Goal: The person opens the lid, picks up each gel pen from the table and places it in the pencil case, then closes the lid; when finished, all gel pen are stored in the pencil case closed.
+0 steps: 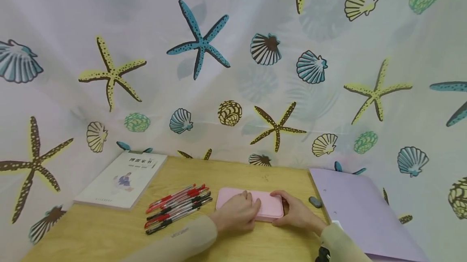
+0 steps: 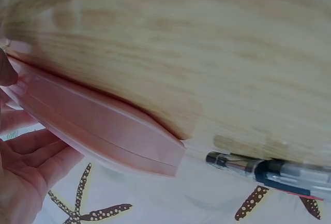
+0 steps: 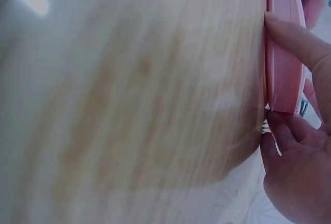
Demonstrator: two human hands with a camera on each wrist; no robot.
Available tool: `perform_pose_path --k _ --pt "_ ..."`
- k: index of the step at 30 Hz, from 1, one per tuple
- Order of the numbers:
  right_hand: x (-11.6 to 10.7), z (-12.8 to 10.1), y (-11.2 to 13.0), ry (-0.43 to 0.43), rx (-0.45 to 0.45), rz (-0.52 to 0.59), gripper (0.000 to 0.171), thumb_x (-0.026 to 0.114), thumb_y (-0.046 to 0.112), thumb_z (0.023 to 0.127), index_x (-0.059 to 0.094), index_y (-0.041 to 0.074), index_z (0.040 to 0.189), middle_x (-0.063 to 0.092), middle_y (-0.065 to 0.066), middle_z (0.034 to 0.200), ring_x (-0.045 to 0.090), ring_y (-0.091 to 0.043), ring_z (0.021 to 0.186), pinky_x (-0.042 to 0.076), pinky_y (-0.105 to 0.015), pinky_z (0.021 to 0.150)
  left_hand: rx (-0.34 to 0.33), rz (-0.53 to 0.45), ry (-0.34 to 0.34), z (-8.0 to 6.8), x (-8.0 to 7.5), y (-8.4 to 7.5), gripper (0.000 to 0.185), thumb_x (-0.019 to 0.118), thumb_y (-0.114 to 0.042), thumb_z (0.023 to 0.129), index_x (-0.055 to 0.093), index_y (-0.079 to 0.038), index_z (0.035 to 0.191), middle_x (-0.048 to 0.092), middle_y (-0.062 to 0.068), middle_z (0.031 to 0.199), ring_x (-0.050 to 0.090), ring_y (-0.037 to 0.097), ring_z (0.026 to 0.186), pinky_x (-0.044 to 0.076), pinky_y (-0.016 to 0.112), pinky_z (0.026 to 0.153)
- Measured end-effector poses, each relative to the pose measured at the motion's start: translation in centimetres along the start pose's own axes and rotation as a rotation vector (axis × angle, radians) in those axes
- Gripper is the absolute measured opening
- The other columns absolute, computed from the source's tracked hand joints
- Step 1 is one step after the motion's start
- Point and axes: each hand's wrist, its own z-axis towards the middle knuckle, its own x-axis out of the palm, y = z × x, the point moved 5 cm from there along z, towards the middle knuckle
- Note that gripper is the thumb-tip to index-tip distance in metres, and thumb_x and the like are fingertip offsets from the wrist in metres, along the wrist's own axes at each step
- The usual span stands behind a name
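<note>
A pink case, rectangular with rounded corners and a closed lid, lies flat on the table in the head view. My left hand rests on its lid, with fairly straight fingers lying across the top in the left wrist view. At the right end, my right hand grips the case, its thumb along the near side and its other fingers bent around the end. The seam along the pink side shows no gap.
Several red and black pens lie left of the case. Behind them is a white book. A lilac folder lies at the right, beside a small dark stone-like object. A shell-patterned curtain hangs behind the wooden table.
</note>
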Motion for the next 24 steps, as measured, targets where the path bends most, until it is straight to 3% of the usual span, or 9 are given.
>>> perform_pose_path --k 8,15,18,24 --pt "-0.1 0.4 0.2 -0.017 -0.044 -0.035 0.087 0.09 0.032 0.065 0.048 0.021 0.14 0.053 -0.005 0.14 0.049 -0.023 0.128 0.036 -0.05 0.107 -0.013 0.062 -0.022 0.7 -0.1 -0.8 0.041 0.06 -0.03 0.082 0.06 -0.008 0.116 0.068 0.013 0.088 0.067 0.026 0.078 0.055 0.035 0.076" --pt "-0.5 0.4 0.3 0.001 -0.037 -0.032 0.09 0.09 0.031 0.066 0.045 0.019 0.143 0.054 -0.007 0.139 0.05 -0.023 0.124 0.038 -0.049 0.105 -0.062 0.009 -0.03 1.4 -0.6 -0.6 0.029 0.059 -0.03 0.084 0.056 -0.012 0.106 0.06 0.003 0.077 0.057 0.018 0.065 0.049 0.031 0.058" --pt "-0.5 0.3 0.0 0.013 -0.021 -0.017 0.093 0.09 0.031 0.067 0.042 0.017 0.145 0.053 -0.007 0.139 0.05 -0.022 0.122 0.038 -0.047 0.104 -0.052 -0.041 -0.025 1.3 -0.7 -0.3 0.03 0.059 -0.033 0.085 0.057 -0.013 0.108 0.061 0.002 0.079 0.057 0.016 0.068 0.05 0.03 0.06" --pt "-0.3 0.3 -0.3 0.029 -0.023 0.015 0.097 0.09 0.031 0.067 0.039 0.012 0.146 0.052 -0.008 0.14 0.049 -0.023 0.123 0.038 -0.047 0.103 -0.009 -0.103 -0.002 0.4 -0.5 0.0 0.042 0.056 -0.034 0.092 0.054 -0.017 0.131 0.065 0.003 0.095 0.062 0.017 0.083 0.054 0.032 0.074"
